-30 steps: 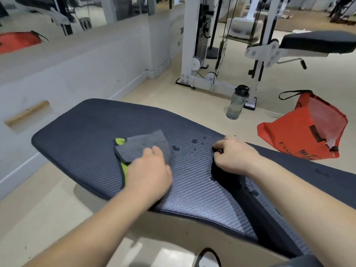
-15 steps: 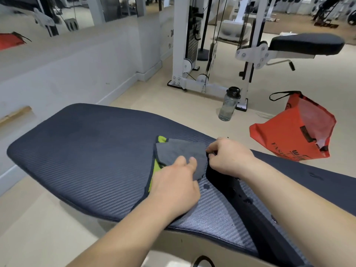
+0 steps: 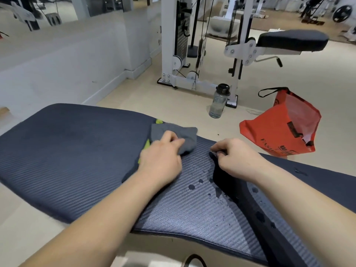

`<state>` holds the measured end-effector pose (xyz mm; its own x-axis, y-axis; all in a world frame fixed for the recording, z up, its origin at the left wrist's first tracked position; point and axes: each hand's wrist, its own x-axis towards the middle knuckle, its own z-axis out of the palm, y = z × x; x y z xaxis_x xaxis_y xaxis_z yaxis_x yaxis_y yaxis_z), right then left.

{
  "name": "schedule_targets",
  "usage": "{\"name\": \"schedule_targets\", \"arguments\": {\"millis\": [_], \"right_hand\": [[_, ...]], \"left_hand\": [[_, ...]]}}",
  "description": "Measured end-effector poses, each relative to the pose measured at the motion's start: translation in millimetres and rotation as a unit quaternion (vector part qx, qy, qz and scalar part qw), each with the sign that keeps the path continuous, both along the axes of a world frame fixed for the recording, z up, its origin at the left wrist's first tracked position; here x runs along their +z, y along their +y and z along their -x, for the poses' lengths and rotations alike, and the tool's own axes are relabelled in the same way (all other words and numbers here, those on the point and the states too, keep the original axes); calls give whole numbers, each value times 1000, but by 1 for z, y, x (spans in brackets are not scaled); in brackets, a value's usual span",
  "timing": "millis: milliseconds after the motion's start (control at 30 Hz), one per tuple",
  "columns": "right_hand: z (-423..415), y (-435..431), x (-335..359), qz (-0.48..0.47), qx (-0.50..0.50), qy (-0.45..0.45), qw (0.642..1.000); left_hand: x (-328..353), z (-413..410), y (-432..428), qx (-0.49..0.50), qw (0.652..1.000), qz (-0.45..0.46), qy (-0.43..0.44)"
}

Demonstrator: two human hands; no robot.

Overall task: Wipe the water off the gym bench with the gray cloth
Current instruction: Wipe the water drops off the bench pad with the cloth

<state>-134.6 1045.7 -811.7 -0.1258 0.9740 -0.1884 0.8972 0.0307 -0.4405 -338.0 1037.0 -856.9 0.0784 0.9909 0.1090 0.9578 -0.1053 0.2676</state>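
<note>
The dark blue ribbed gym bench pad [image 3: 77, 151] spans the view. My left hand [image 3: 161, 158] presses and grips the gray cloth [image 3: 173, 132], which has a lime-green edge, near the pad's far edge. Water drops [image 3: 200, 182] lie on the pad between my two forearms, beside the dark gap in the bench. My right hand [image 3: 237, 157] has its fingers curled over the edge of that gap, gripping the pad there. More drops sit on the pad section under my right forearm.
On the beige floor beyond the bench stand a clear water bottle with a black cap [image 3: 219, 101] and a red shopping bag [image 3: 285, 126]. A white cable machine [image 3: 173, 45] and another padded seat [image 3: 292, 40] stand behind. A white low wall [image 3: 57, 60] runs at left.
My left hand has slid the cloth rightward and then away toward the far edge of the pad. Water drops nearer me now show. My right hand stays at the gap.
</note>
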Motion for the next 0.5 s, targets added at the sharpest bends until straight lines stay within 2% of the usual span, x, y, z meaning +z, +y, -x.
{"name": "schedule_targets", "arguments": {"millis": [100,167,267,367,433,500], "right_hand": [[-1,-5,3,5,3,23,1000],[-3,-7,4,11,2,34,999],[-8,-8,3,21,1,40,999],[-7,-7,-1,29,9,59,998],[-4,-8,-2,30,14,69,997],[-2,-9,0,25,16,79,996]], "left_hand": [[1,17,29,84,995,29,47],[5,9,32,100,992,49,66],[4,-9,-2,27,995,24,94],[0,12,-34,-38,996,13,83],[3,43,-36,0,996,34,88],[10,66,-40,81,990,72,93]]}}
